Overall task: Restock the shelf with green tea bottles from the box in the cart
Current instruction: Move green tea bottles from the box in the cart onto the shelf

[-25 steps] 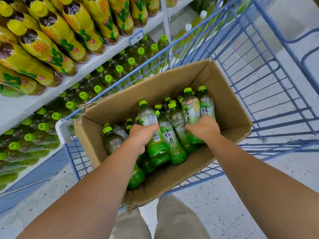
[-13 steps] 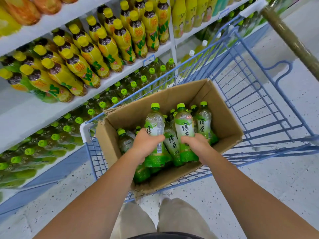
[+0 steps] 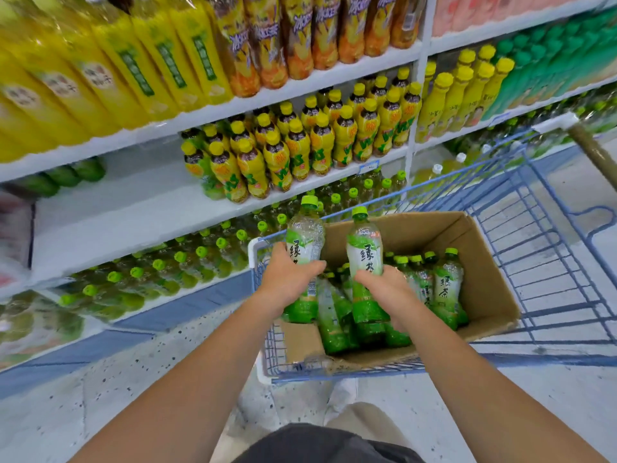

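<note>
My left hand (image 3: 288, 279) grips a green tea bottle (image 3: 304, 242) around its middle and holds it upright over the left edge of the cardboard box (image 3: 487, 295). My right hand (image 3: 389, 289) grips a second green tea bottle (image 3: 364, 248), upright above the box. Several more green tea bottles (image 3: 445, 289) stand inside the box, which sits in the blue wire cart (image 3: 551, 248). Green-capped tea bottles (image 3: 187, 265) fill the lowest shelf, to the left of the cart.
Yellow-capped bottles (image 3: 300, 145) fill the shelf above, with a bare white stretch of shelf (image 3: 117, 208) to their left. Taller yellow and orange bottles stand on the top shelf. Speckled floor (image 3: 100, 412) lies between me and the shelving. The cart's brown handle (image 3: 594, 152) is at the far right.
Both hands have lifted their bottles up out of the box, the left one shifting toward the shelf. My view has tilted upward, showing more shelves.
</note>
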Motion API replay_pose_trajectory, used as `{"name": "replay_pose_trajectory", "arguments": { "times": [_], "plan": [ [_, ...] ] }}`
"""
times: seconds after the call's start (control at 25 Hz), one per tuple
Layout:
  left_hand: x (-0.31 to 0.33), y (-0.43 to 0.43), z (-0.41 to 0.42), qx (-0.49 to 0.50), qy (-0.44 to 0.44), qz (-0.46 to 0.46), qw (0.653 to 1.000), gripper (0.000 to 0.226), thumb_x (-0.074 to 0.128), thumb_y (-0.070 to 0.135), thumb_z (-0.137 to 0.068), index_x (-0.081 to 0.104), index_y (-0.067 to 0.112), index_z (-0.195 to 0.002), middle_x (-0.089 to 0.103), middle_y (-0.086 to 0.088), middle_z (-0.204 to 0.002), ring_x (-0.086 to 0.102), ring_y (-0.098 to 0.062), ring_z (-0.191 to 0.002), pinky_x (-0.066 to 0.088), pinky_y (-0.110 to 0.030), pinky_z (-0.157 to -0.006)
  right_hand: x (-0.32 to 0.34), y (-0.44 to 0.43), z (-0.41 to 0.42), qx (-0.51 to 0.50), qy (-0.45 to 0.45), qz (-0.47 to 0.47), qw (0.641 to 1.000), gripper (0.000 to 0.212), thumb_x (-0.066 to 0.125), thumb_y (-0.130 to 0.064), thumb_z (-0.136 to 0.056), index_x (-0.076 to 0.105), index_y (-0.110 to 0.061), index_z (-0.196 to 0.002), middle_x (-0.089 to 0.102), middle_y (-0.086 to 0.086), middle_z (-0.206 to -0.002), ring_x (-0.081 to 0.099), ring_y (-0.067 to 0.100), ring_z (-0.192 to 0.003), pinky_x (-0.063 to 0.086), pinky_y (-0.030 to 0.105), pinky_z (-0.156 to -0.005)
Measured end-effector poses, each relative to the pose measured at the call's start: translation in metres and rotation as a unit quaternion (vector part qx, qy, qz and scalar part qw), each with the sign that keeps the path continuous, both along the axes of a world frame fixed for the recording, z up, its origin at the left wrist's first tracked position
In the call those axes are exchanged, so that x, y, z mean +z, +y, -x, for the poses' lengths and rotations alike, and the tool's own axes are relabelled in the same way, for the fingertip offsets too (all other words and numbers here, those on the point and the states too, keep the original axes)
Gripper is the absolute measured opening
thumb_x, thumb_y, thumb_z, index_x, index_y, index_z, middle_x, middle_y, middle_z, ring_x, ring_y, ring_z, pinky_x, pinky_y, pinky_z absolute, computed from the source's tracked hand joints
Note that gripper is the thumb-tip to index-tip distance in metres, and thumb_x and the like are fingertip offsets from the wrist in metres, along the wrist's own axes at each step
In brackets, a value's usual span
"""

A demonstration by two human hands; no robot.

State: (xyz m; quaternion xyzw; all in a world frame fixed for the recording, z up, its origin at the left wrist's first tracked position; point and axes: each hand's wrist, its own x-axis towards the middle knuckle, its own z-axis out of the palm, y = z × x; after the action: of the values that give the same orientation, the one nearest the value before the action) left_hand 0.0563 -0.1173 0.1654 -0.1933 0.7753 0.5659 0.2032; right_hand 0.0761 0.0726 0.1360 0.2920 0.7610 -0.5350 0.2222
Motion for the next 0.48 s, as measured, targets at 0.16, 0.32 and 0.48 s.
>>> {"name": "replay_pose_trajectory", "arguments": {
  "times": [0.16,0.32,0.48],
  "plan": [
    [0.020,-0.074,-0.004,0.031,0.025,0.011,0.999,0.056,0.079,0.032,-0.082,0.042,0.020,-0.122,0.059,0.008,-0.105,0.058,-0.011,-0.093,0.045,-0.030,-0.075,0.021,-0.074,0.016,0.044,0.052,-0.029,0.997,0.014,0.071,-0.031,-0.081,0.070,-0.018,-0.087,0.071,0.002,-0.084,0.064,0.015,-0.073,0.050,0.029,-0.064],
    [0.031,-0.163,-0.005,0.052,0.040,-0.015,0.998,0.046,0.075,0.023,-0.081,0.047,0.020,-0.117,0.065,-0.001,-0.099,0.063,-0.011,-0.083,0.050,-0.030,-0.069,0.035,-0.164,0.032,0.070,0.088,-0.044,0.993,0.016,0.073,-0.032,-0.080,0.071,-0.018,-0.086,0.074,0.005,-0.088,0.069,0.020,-0.079,0.056,0.038,-0.074],
    [0.028,-0.254,-0.001,0.051,0.061,-0.006,0.997,0.040,0.074,0.024,-0.079,0.048,0.028,-0.109,0.066,0.002,-0.098,0.066,-0.015,-0.090,0.053,-0.036,-0.077,0.040,-0.251,0.051,0.089,0.102,-0.059,0.989,0.023,0.075,-0.033,-0.079,0.068,-0.019,-0.096,0.069,-0.003,-0.085,0.064,0.018,-0.079,0.050,0.035,-0.070]
  ]
}}
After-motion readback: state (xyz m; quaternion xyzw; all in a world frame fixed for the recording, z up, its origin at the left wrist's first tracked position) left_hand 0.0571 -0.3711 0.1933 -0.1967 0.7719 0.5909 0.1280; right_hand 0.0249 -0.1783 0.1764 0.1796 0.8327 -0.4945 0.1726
